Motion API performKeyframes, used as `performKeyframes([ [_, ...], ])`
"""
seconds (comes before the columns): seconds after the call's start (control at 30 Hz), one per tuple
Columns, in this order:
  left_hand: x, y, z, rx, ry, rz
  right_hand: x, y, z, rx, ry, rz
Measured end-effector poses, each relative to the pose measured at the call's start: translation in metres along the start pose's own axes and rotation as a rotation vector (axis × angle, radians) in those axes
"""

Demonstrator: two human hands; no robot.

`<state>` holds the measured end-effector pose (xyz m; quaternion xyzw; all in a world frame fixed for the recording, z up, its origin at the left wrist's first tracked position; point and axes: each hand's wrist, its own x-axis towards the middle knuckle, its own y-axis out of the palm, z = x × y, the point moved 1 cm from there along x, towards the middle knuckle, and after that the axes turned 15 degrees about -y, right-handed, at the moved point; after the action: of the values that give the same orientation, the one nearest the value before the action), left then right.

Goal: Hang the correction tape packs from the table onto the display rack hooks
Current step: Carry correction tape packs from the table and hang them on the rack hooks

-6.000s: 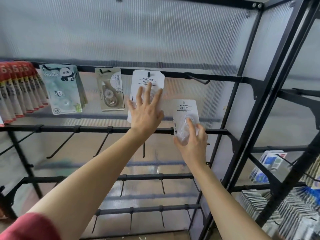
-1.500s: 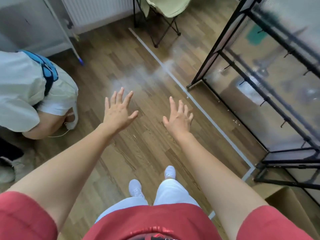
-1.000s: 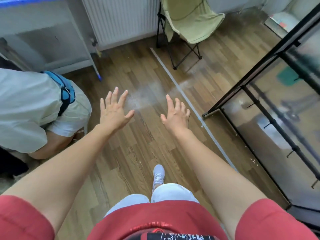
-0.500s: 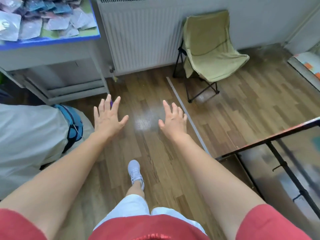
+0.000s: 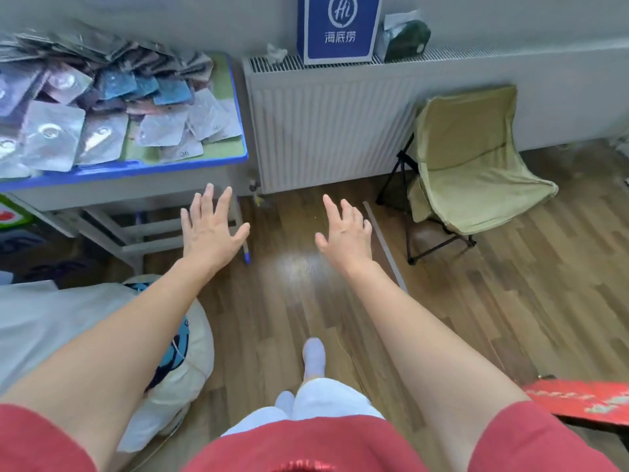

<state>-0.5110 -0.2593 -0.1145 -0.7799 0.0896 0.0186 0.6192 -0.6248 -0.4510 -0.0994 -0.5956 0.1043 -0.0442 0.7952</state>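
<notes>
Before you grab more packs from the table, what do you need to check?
1. Left hand free: ok, fingers spread, holding nothing.
2. Right hand free: ok, open and empty.
3. Correction tape packs left to take: ok, a heap lies on the table.
4. Wooden floor towards the table: ok, bare ahead of the feet.
5. Person in white crouched at the left: cannot tell if in the way.
6. Free rack hook: cannot tell, no hooks in view.

We hold our left arm (image 5: 119, 335) and right arm (image 5: 425, 335) stretched forward. Our bare left grip (image 5: 211, 233) faces palm down, fingers straight and spread. Our bare right grip (image 5: 343, 235) is palm down too, fingers loosely extended, holding nothing.
</notes>
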Motion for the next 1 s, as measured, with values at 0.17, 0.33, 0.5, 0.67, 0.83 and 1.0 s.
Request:
performKeyframes([
  [0.17,0.085,-0.011,-0.001,0.005,-0.082,-0.023,0.099,-0.006,0.003,-0.003,-0.065,0.016],
  [0.33,0.165,-0.027,-0.004,0.020,-0.164,-0.052,0.196,-0.016,0.011,0.005,-0.152,0.031],
  [0.5,0.232,-0.043,0.002,-0.044,-0.253,-0.068,0.280,-0.027,0.031,0.027,-0.234,0.021],
  [0.67,0.274,-0.047,0.026,-0.042,-0.307,-0.035,0.334,-0.017,0.060,0.039,-0.275,0.079],
  [0.83,0.307,-0.044,0.052,-0.047,-0.303,0.071,0.365,0.006,0.096,0.041,-0.288,0.118],
  [1.0,0.327,-0.033,0.062,-0.072,-0.199,0.166,0.387,0.027,0.136,0.038,-0.289,0.183],
])
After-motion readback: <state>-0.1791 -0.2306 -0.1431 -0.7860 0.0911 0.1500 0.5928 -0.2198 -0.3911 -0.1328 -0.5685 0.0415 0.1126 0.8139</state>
